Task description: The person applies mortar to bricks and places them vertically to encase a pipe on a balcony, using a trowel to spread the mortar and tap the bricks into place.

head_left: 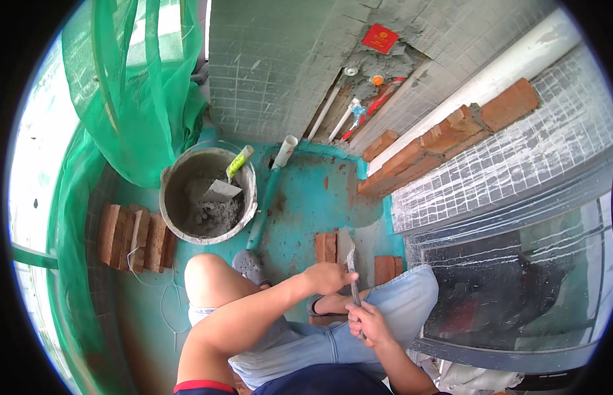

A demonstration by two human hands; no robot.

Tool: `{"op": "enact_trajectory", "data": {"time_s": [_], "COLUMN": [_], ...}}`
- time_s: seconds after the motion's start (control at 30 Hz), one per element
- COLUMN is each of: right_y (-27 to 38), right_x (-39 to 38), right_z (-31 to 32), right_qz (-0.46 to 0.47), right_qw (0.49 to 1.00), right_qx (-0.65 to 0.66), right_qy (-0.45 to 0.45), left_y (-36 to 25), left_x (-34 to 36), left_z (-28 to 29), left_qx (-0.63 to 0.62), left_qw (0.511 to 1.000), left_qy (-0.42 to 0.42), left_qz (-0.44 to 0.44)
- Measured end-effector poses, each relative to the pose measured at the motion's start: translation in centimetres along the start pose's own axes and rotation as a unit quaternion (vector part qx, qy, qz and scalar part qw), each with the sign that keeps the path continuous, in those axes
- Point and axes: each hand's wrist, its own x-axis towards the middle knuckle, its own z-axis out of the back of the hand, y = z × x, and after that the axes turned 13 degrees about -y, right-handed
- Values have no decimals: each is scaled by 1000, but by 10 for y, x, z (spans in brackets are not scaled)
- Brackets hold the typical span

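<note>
Both hands are in front of my lap on one long, narrow grey tool [356,288]. My right hand [367,322] is closed round its lower part. My left hand [329,278] is closed at its upper part, the thumb against it. A pale, flat pointed piece [346,245] shows above the left hand; whether it belongs to the tool I cannot tell. Just beyond my hands, a red brick [325,247] lies on the floor, with more brick [385,268] by my right knee. What kind of tool it is does not show clearly.
Ahead left stands a mortar bucket [169,212], a trowel [222,191] with yellow-green handle inside. Stacked bricks [115,235] and green netting [141,125] are at left. A pipe [285,151] rises from the floor. A low brick row [445,135] lines the right wall, near a glass panel [510,283].
</note>
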Motion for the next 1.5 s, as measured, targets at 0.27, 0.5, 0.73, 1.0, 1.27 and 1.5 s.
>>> {"op": "enact_trajectory", "data": {"time_s": [0.27, 0.5, 0.73, 1.0, 1.27, 1.5], "right_y": [37, 133, 145, 129, 143, 167], "right_x": [0, 70, 221, 238, 240, 235], "right_z": [-62, -143, -349, -404, -402, -371], "right_qz": [199, 365, 811, 625, 367, 248], "right_qw": [975, 869, 332, 97, 530, 599], "right_qx": [-100, -309, -481, -772, -732, -693], "right_qy": [-3, 127, -35, -64, 220, 316], "left_y": [-17, -40, 1, 30, 24, 6], "left_x": [13, -30, -66, -66, -37, -53], "left_z": [7, 138, 199, 224, 217, 212], "left_qx": [-358, -523, -505, -562, -560, -612], "left_qw": [912, 738, 574, 484, 559, 696], "left_qy": [-145, -416, -642, -667, -608, -375], "left_qz": [137, 91, 55, 66, 70, -23]}}
